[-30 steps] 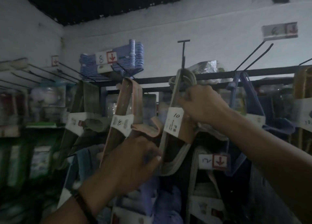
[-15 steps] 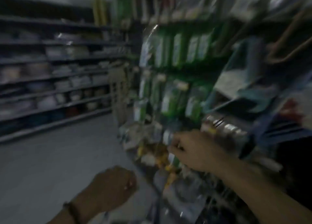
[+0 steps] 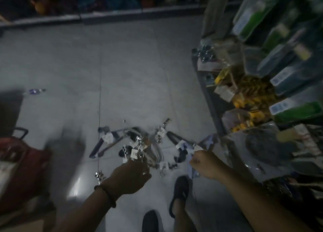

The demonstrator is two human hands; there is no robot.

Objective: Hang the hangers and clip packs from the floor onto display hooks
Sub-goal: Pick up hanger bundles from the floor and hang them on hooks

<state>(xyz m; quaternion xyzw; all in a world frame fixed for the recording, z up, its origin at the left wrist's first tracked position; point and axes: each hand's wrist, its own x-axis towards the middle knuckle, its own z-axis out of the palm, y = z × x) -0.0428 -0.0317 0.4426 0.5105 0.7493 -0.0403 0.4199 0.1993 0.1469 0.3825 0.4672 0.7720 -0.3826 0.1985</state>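
**Tangle on the floor, both hands down at it**

Big risk first: that heap of hangers and clip packs (image 3: 139, 147) on the grey floor (image 3: 122, 65) looks knotted together, metal clips hooked through hanger arms. Pull one piece and I'd expect others to drag along, or packs to drop off and scatter. The display rack (image 3: 210, 100) crowds in at the right of the frame, its hanging packs (image 3: 253, 95) just beside the right arm; a careless lift could knock them off. A red bag (image 3: 22, 161) sits lower left, well apart.

Now the placement. The heap lies centre-low in the frame. The left hand (image 3: 130, 176) is at its near edge, back of the hand towards us, fingers hidden among the clips; I cannot tell whether it grips anything. The right hand (image 3: 205, 163) is at the heap's right end, fingers curled beside a pale pack (image 3: 191, 168); blur hides whether it holds it. A dark hanger (image 3: 103, 144) sprawls to the left of the heap, beyond the left hand. A shoe (image 3: 180, 188) stands just beside the heap, close enough to tread on a stray clip (image 3: 100, 176).
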